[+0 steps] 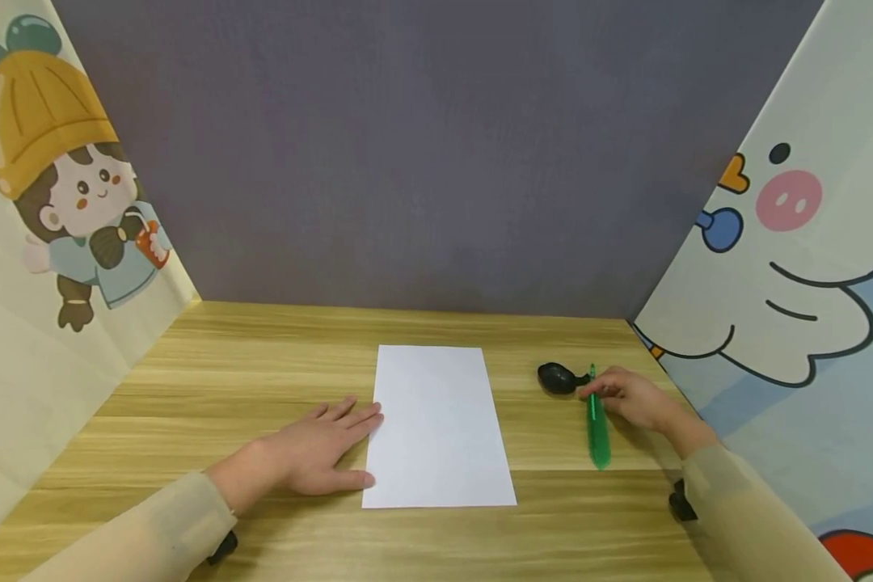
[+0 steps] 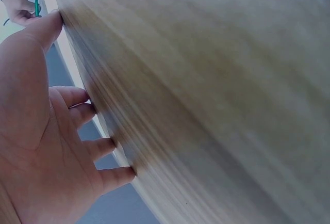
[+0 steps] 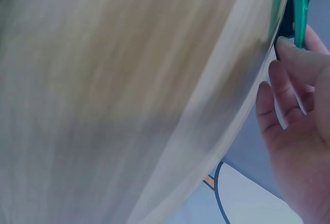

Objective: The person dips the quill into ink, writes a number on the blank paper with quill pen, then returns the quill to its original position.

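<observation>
A white sheet of paper [image 1: 440, 428] lies flat on the wooden table. My left hand [image 1: 320, 453] rests at its left edge with the fingers spread; the fingertips and thumb tip overlap the paper's margin. To the right of the sheet, my right hand [image 1: 629, 398] pinches a long, see-through green tool [image 1: 597, 432] between thumb and fingers near its narrow far end. The tool's broader end points toward me. In the right wrist view, the green tool [image 3: 300, 12] rises from the thumb and finger. A black spoon [image 1: 557, 378] lies just left of this hand, its handle partly hidden behind the fingers and tool.
A dark grey panel [image 1: 407, 162] stands along the table's back edge. Cartoon-printed sheets flank the table, a figure in a yellow hat [image 1: 94, 194] on the left and a white character [image 1: 793, 267] on the right, close to my right forearm.
</observation>
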{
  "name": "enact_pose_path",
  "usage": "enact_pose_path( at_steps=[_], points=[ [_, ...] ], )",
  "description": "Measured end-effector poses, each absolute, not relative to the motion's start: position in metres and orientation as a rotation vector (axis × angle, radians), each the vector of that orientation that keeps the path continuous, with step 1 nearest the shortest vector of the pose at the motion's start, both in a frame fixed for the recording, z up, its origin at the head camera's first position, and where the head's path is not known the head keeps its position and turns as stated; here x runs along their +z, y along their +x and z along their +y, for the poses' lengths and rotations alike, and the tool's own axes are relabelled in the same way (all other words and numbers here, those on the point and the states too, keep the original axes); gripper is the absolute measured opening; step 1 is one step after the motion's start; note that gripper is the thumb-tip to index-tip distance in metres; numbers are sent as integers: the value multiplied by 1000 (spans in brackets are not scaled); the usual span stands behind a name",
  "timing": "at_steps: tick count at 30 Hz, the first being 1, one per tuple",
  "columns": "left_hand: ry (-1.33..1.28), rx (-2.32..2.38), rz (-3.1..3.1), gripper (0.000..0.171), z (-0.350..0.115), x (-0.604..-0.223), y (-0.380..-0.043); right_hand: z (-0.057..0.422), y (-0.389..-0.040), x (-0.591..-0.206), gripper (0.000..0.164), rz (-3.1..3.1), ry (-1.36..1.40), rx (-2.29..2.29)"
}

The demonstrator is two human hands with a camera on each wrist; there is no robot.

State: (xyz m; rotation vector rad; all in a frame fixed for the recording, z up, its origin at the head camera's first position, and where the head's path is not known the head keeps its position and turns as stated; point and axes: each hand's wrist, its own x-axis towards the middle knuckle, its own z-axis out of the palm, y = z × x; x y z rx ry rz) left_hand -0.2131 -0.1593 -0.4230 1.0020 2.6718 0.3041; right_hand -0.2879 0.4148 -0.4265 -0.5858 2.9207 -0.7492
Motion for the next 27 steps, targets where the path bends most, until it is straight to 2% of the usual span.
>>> enact_pose_path(
  at_steps=[7,14,27],
  points=[
    [1010,297,2664,96,-159,-423,-214,420,-282,-427,30,2951,-556,-765],
    [1009,297,2659,96,-160,-424,-215,419,-276,-422,22,3007,-489,-808],
    [1011,302,2665,96,-160,-424,-215,415,-277,-415,30,3045,-376,-960]
  ],
)
